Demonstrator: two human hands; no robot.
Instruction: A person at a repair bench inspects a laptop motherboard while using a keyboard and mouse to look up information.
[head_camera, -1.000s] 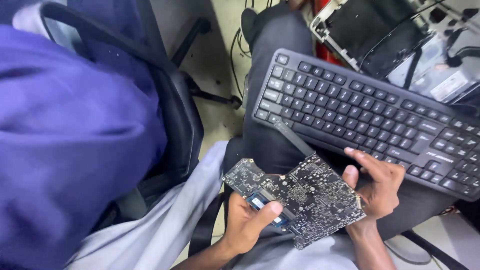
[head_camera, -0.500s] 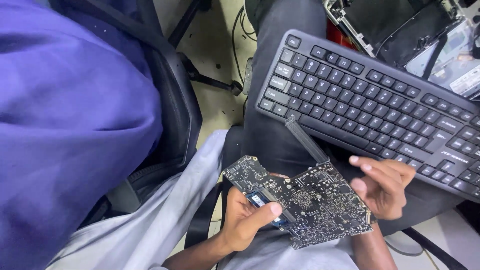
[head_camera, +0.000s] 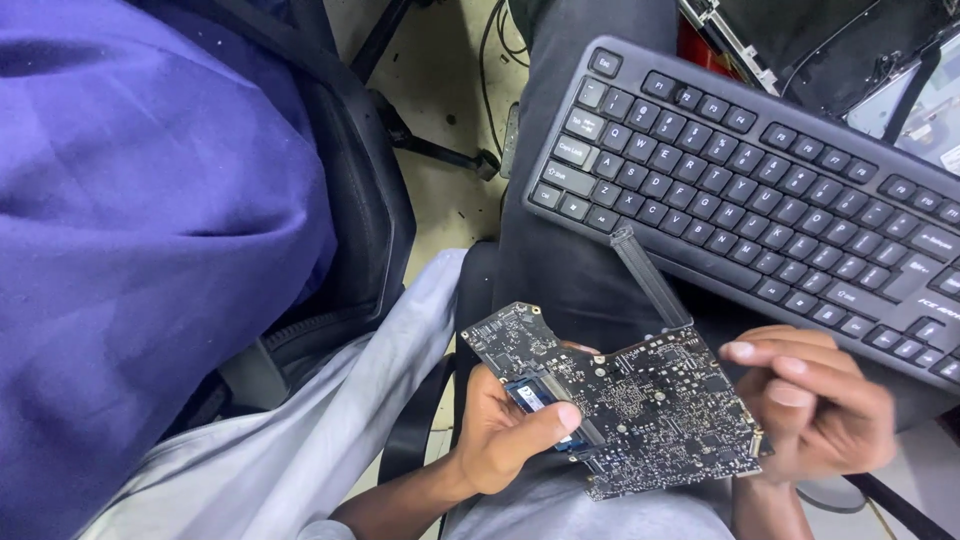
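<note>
Right hand (head_camera: 815, 405) now off circuit board (head_camera: 625, 400), fingers curled loose just beside its right edge, grasping nothing; half a second ago it lay closer against that edge. Left hand (head_camera: 505, 430) as before: grasping board from beneath, thumb pressed on blue memory module (head_camera: 535, 397). Board over lap, near centre of scene, tilted; long axis runs far-left to near-right, narrow corner pointing far-left. Thin black bar (head_camera: 650, 275) rises from board's far edge toward black keyboard (head_camera: 760, 190), far right. Office chair (head_camera: 365, 200) left.
</note>
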